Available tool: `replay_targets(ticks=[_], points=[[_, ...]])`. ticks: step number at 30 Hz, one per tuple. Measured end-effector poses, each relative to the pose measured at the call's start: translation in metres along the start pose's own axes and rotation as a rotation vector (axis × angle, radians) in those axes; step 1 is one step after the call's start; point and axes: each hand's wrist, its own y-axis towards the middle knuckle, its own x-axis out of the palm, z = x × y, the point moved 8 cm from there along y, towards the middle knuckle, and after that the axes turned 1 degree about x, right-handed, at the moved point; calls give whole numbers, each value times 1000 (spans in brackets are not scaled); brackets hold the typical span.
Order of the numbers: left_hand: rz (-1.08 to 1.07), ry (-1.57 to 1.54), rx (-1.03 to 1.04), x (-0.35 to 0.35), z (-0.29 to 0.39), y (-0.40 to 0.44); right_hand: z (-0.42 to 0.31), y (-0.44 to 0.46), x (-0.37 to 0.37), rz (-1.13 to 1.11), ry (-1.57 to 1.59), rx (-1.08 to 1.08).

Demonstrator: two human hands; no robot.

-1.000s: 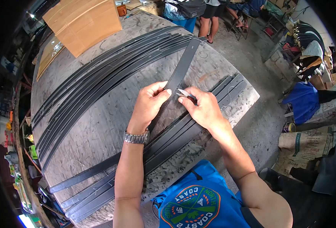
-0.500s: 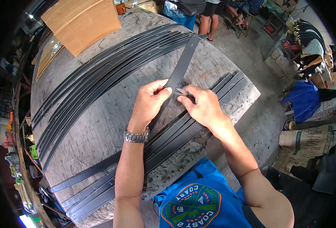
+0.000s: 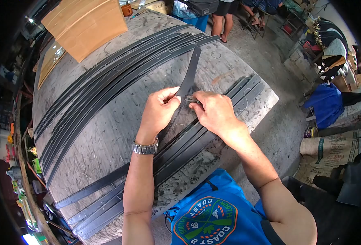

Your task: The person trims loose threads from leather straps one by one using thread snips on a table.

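Between the thumb and fingers of my left hand (image 3: 160,111) is a long black strap (image 3: 189,75), whose free end points up and away. My right hand (image 3: 214,112) is closed around small metal snips (image 3: 190,99), their tips close to the strap's right edge beside my left thumb. Under my forearms lies a pile of stitched black straps (image 3: 188,143) with loose thread ends. Another bundle of black straps (image 3: 119,77) curves across the far left part of the table. My right fingers hide most of the snips' handle.
The worn grey table (image 3: 107,143) bears a cardboard sheet (image 3: 86,26) at the far left. An orange-brown cup (image 3: 127,10) stands behind it. A person's legs (image 3: 222,24) show past the far edge. Blue cloth (image 3: 325,104) and sacks (image 3: 331,157) are at the right.
The held strap's far end has come nearer and now lies apart from the far bundle. Both hands stay in nearly the same place, and the snips' tips look closer together.
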Motion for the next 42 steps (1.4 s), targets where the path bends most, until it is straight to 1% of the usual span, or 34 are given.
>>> replay_targets(ticks=[2, 5, 6, 9, 10, 13, 14, 17, 21, 25, 28, 31, 34, 38, 42], points=[[-26, -124, -14, 0, -10, 2, 6, -1, 7, 7, 25, 25], [-78, -298, -47, 1, -13, 2, 41, 1, 47, -51, 718, 128], [-99, -352, -59, 2, -13, 1, 40, 1, 53, -61, 929, 172], [-139, -381, -42, 10, -10, 2, 38, -1, 53, -176, 1283, 288], [-132, -377, -31, 8, -6, 2, 32, 1, 47, -146, 1311, 276], [-41, -324, -40, -5, -9, 3, 45, 0, 35, 5, 1076, 274], [-33, -326, -38, -8, -10, 4, 45, -2, 29, 40, 914, 254], [-15, -311, -20, -10, -6, 3, 40, -11, 18, 91, 569, 161], [-1, -273, -11, -8, -2, 1, 18, -16, 5, 46, 435, 175], [9, -224, 21, -6, 1, 1, 12, -12, 0, 74, 346, 93], [24, -192, 30, -6, 1, 2, 8, -7, -1, 39, 272, 88], [17, -158, 26, -6, 1, 1, 4, -6, -3, 22, 232, 93], [14, -136, 18, -6, 4, 0, 2, -6, -3, 50, 199, 37], [24, -99, 14, -7, 6, 0, 2, -6, -2, 55, 170, 20], [-51, -171, 4, -3, 3, 0, 5, -6, -1, 45, 176, 38]])
